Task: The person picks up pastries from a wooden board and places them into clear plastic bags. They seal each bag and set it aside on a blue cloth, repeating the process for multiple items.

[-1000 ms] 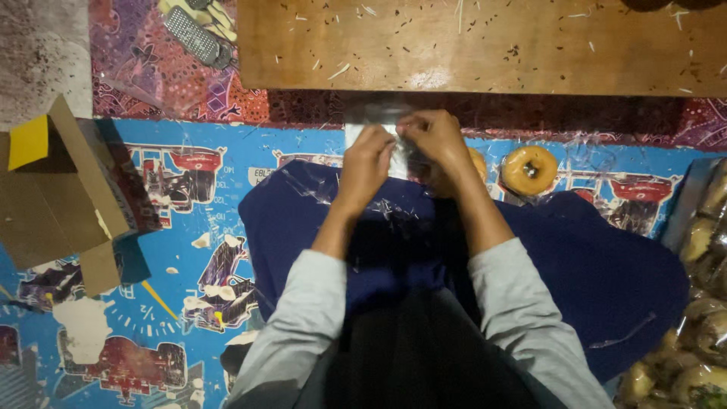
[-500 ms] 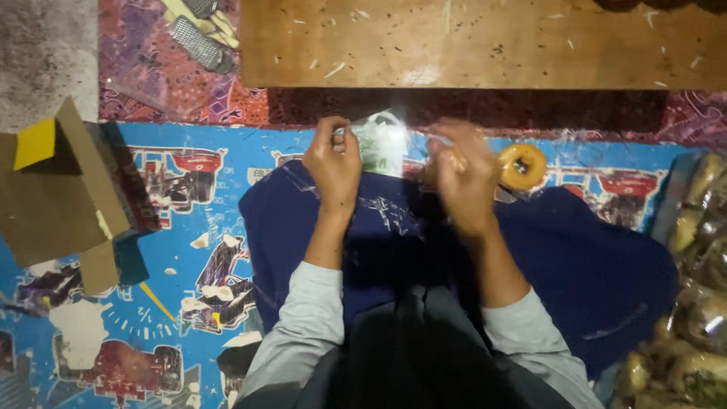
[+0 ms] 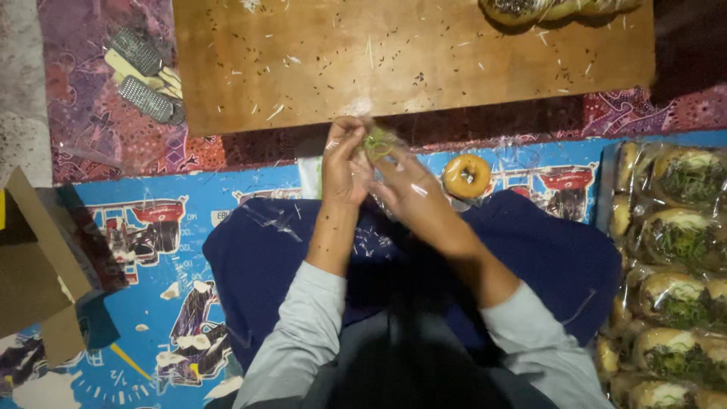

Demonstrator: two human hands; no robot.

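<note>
While both hands meet over the lap, the left hand (image 3: 344, 163) and the right hand (image 3: 405, 189) pinch a clear plastic wrapper (image 3: 381, 144) with something greenish inside it, the left fingers (image 3: 350, 136) pressed together on its near edge and the right hand's fingers curled under the film. The wrapper sits at about twelve o'clock from the wrists, just short of the wooden board (image 3: 409, 60) and above the dark blue cloth (image 3: 409, 257) spread across the knees.

The film looks thin and slippery (it catches the light in creases), so a hard tug from either hand could tear it or let the contents drop onto the cloth. A loose pinch would, I judge, let it slide out sideways.

A bare doughnut (image 3: 466, 176) lies on the printed blue mat (image 3: 151, 250) at about two o'clock, just beside the right hand; a careless sweep of that wrist could knock or smear it. At three o'clock a row of bagged pastries (image 3: 678, 250) is stacked close to the right elbow, and a wide elbow swing could crush or shift them. Crumbs scattered on the board may cling to the film if it dips forward. The cardboard box (image 3: 38, 265) at nine o'clock lies well apart and poses little trouble.
</note>
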